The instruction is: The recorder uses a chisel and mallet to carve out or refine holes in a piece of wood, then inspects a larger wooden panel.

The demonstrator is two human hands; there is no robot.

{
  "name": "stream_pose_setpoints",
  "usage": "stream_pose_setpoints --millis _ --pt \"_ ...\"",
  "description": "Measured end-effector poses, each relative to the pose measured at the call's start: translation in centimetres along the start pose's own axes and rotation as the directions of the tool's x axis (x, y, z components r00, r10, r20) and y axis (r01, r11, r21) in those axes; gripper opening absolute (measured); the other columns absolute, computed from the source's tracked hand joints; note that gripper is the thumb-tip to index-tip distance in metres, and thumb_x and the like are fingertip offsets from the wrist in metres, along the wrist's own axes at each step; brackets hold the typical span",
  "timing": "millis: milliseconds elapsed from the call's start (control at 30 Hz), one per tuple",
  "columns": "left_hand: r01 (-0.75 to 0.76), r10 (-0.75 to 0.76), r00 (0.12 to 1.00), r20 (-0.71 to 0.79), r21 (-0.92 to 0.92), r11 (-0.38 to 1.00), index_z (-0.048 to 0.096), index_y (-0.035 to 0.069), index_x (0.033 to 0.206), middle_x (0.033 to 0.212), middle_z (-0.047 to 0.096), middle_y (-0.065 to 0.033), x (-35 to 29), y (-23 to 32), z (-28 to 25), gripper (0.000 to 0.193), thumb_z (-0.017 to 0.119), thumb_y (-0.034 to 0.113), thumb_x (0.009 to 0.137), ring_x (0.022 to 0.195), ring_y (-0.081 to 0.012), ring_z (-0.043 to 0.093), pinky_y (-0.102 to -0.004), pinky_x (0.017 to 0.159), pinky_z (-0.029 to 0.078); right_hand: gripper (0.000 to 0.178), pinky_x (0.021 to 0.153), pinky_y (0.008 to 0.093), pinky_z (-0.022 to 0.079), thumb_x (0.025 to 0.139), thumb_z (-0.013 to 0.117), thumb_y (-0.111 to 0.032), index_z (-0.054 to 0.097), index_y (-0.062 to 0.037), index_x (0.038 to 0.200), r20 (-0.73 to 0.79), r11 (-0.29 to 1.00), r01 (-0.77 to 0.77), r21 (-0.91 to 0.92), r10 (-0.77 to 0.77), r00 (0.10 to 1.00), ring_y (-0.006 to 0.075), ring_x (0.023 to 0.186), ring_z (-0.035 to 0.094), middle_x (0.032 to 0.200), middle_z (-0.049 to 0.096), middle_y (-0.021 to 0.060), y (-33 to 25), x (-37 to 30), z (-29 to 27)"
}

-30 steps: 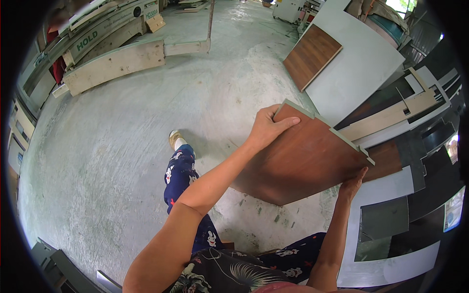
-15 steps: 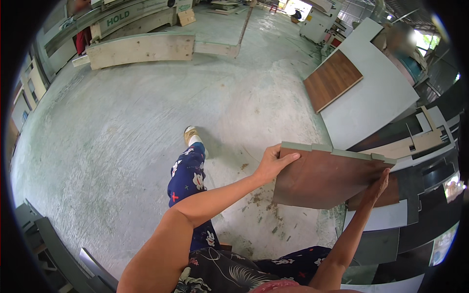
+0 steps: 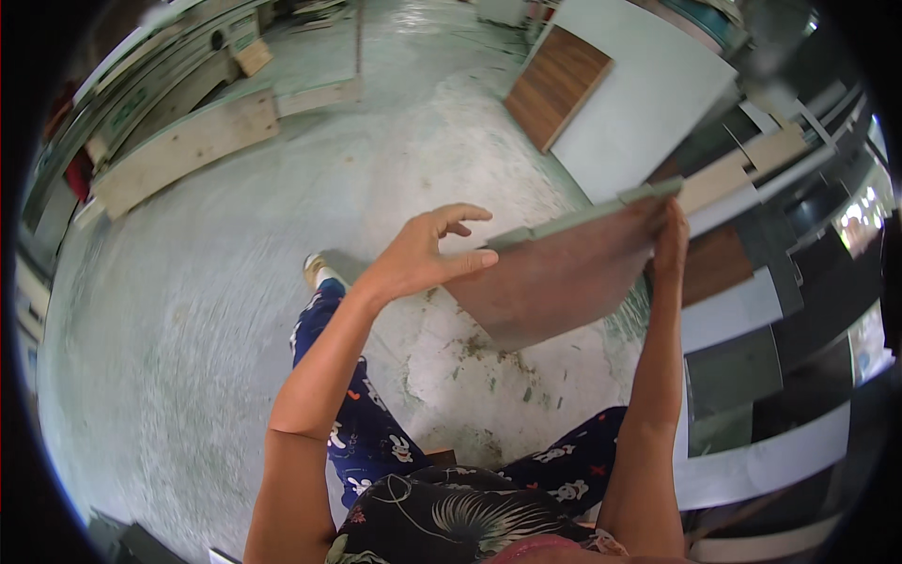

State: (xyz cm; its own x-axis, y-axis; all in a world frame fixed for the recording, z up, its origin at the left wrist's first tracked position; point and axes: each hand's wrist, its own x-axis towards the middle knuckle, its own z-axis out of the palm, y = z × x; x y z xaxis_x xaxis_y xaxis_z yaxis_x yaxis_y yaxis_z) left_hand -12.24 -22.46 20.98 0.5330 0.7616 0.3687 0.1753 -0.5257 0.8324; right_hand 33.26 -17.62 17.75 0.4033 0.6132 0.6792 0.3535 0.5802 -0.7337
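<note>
A small stack of brown boards [image 3: 564, 273] with grey-green edges is held up in front of me, tilted so that its right end is higher. The upper edges of the boards are slightly staggered. My right hand [image 3: 671, 235] grips the right end, its fingers partly hidden by the boards. At the left end is my left hand [image 3: 423, 252], fingers and thumb apart with nothing between them. Its thumb tip overlaps the boards' left corner in the picture; whether it touches them I cannot tell.
Ahead on the right, a brown wood-grain panel [image 3: 558, 86] leans on a large pale panel [image 3: 639, 89]. Many dark and white boards [image 3: 733, 376] are stacked along my right side. At the far left, a long wooden beam [image 3: 188, 150] lies beside a machine. Debris dots the concrete floor [image 3: 235, 254].
My left hand has let go of the boards' left edge and opened. The boards have tilted, their right end rising with my right hand. My view has turned to the right.
</note>
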Motion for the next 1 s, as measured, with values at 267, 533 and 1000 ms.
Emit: stream_pose_setpoints --millis 267,533,1000 --pt "-0.040 -0.046 0.973 0.224 0.364 0.930 0.052 0.001 0.128 0.109 0.065 -0.0215 5.0 3.9 4.3 0.053 0.068 0.027 0.085 0.102 -0.0327 0.063 -0.0391 0.090 0.046 0.044 0.087 0.0283 0.046 0.088 0.068 -0.037 0.068 0.0024 0.107 -0.019 1.000 -0.003 -0.031 0.003 1.000 0.0142 0.095 0.060 0.100 0.068 0.0067 -1.4 -0.6 2.7" --pt "-0.081 0.027 0.992 0.120 0.465 0.882 0.055 0.002 0.125 0.098 0.068 -0.0203 5.4 3.2 5.6 0.038 0.063 0.010 0.088 0.090 -0.0240 0.065 -0.0333 0.082 0.049 0.088 0.102 0.0397 0.041 0.077 0.068 -0.063 0.049 0.0012 0.134 -0.018 0.923 -0.165 -0.347 0.169 0.985 0.0373 0.120 0.052 0.131 0.053 0.0255 -5.0 -2.6 0.5" --pt "-0.160 0.149 0.987 0.065 0.548 0.821 0.045 -0.010 0.135 0.136 0.051 -0.0245 5.4 -0.1 6.4 0.058 0.061 0.029 0.095 0.129 -0.0279 0.048 -0.0350 0.108 0.034 0.063 0.086 0.0395 0.051 0.077 0.070 -0.052 0.064 -0.0004 0.113 -0.684 -0.010 -0.808 -0.589 0.539 0.491 0.0327 0.099 0.065 0.108 0.067 0.0214 -3.9 -51.4 -33.4"
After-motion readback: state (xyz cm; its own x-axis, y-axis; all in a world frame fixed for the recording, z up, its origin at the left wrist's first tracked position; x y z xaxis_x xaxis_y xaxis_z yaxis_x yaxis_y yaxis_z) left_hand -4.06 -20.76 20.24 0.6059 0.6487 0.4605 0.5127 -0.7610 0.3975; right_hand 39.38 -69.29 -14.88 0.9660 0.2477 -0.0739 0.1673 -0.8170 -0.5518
